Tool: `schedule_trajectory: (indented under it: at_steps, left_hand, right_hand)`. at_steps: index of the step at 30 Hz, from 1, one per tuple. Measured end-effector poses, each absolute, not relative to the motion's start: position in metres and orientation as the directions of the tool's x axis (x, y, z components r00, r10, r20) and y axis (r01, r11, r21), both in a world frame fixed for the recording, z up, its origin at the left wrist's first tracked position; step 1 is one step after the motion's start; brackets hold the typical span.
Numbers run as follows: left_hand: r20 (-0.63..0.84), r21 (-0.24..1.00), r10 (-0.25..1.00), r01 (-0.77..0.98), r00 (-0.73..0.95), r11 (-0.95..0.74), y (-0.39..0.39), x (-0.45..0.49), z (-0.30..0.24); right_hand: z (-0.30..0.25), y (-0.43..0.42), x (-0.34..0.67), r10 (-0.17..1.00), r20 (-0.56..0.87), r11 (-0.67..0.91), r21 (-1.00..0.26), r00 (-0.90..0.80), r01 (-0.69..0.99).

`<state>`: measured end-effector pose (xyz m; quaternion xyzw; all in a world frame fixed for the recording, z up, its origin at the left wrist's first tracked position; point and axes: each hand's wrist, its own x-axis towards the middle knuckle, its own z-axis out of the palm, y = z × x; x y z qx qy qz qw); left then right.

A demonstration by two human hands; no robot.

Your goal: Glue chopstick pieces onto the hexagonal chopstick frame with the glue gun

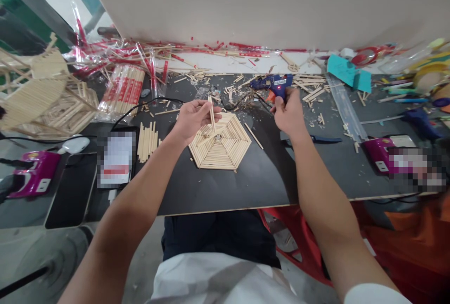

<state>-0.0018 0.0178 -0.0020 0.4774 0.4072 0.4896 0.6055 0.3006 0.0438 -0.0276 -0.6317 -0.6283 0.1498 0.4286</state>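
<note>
Between the fingertips of my left hand (193, 117) is a short wooden stick (211, 114), held steeply tilted. Below it, flat on the dark tabletop, lies a hexagonal panel (225, 154) built from rings of wooden sticks, with a small gap at its centre. My right hand (288, 111) grips a blue glue gun (277, 85) by its handle; a red light glows on its side and its nozzle points left. A single loose stick (253, 135) rests just right of the panel. Left of it sits a row of cut sticks (147, 141).
Stick offcuts (232, 93) litter the back of the table. Wrapped chopstick packs (123, 86) and a larger stick structure (45, 93) stand at left, near two phones (70, 191) and a purple power strip (38, 173). A dark blue tool (323, 140) lies by my right forearm.
</note>
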Motion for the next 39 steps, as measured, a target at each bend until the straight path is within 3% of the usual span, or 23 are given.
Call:
schedule_trajectory:
  at_steps: [5, 11, 20, 26, 39]
  left_hand:
    - [-0.114, 0.946, 0.985, -0.29, 0.129, 0.148, 0.012, 0.003, 0.007]
    - [-0.15, 0.947, 0.983, -0.269, 0.108, 0.174, 0.009, 0.006, 0.015]
    - [-0.163, 0.92, 0.98, -0.342, 0.115, 0.193, 0.008, 0.004, 0.02]
    - [-0.248, 0.858, 0.964, -0.44, 0.1, 0.266, 0.01, 0.004, 0.019]
    - [-0.289, 0.833, 0.953, -0.466, 0.097, 0.3, 0.009, 0.008, 0.021]
  right_hand:
    - [-0.007, 0.029, 0.285, 0.896, 0.419, 0.195, -0.669, 0.148, 0.717]
    - [0.005, 0.019, 0.271, 0.892, 0.444, 0.242, -0.631, 0.087, 0.737]
    - [0.004, 0.014, 0.258, 0.783, 0.597, 0.498, -0.436, -0.174, 0.75]
    - [-0.001, 0.012, 0.255, 0.73, 0.615, 0.58, -0.327, -0.298, 0.746]
    - [-0.004, 0.01, 0.251, 0.713, 0.601, 0.647, -0.366, -0.361, 0.669]
